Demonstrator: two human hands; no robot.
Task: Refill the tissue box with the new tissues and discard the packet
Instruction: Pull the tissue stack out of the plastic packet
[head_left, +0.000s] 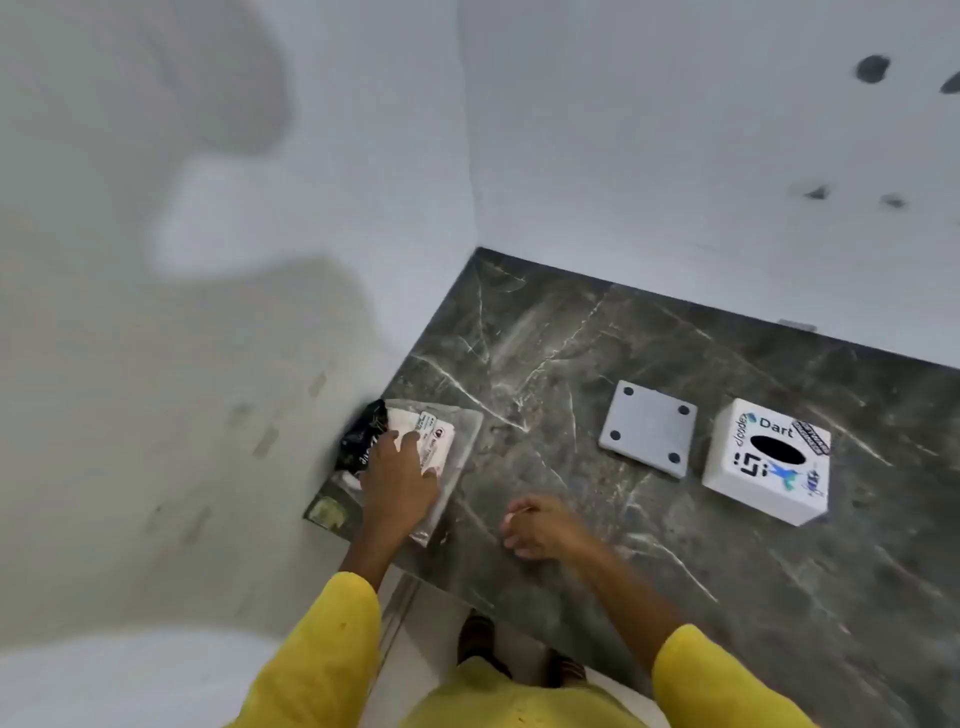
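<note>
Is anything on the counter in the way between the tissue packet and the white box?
Yes. The grey square plate lies flat on the counter between the tissue packet under the left hand and the white box. The right hand hovers nearer, empty.

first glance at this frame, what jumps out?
The bright yellow sleeves at the bottom, reaching onto a dark veined marble counter. The left hand presses on a tissue packet at the counter's left edge; the right hand hovers empty beside it. Far right sits a white stickered tissue box, with a grey square plate lying just left of it.
</note>
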